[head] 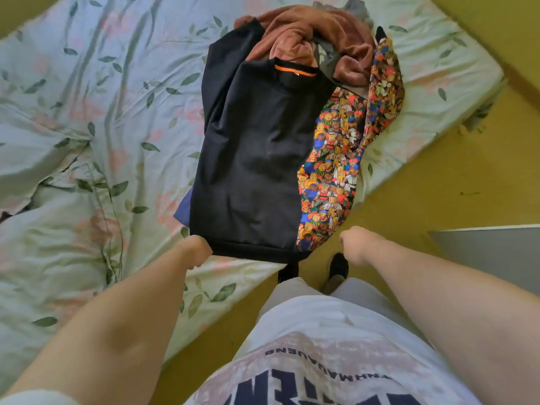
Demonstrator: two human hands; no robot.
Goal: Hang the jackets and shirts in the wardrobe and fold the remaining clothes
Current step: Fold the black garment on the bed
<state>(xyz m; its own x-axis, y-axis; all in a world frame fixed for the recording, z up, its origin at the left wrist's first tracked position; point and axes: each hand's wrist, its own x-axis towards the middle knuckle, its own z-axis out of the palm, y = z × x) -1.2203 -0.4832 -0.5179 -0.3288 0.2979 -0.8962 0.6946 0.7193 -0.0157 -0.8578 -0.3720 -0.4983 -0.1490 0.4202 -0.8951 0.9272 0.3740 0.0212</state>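
A black top (257,159) with an orange collar band lies flat on the bed, its right side folded inward. Under it spreads a colourful teddy-bear print garment (330,171). A rust-brown fleece (309,33) is bunched behind them, with a bit of grey cloth (355,7) at the far end. My left hand (197,251) grips the black top's hem at its near left corner. My right hand (358,247) hovers with curled fingers just right of the hem, beside the print garment; whether it holds any cloth is hidden.
The bed (87,127) has a pale floral sheet and fills the left and centre. A yellow floor (438,182) runs along the right. My foot in a dark shoe (336,270) stands by the bed edge. A grey panel (496,249) sits at right.
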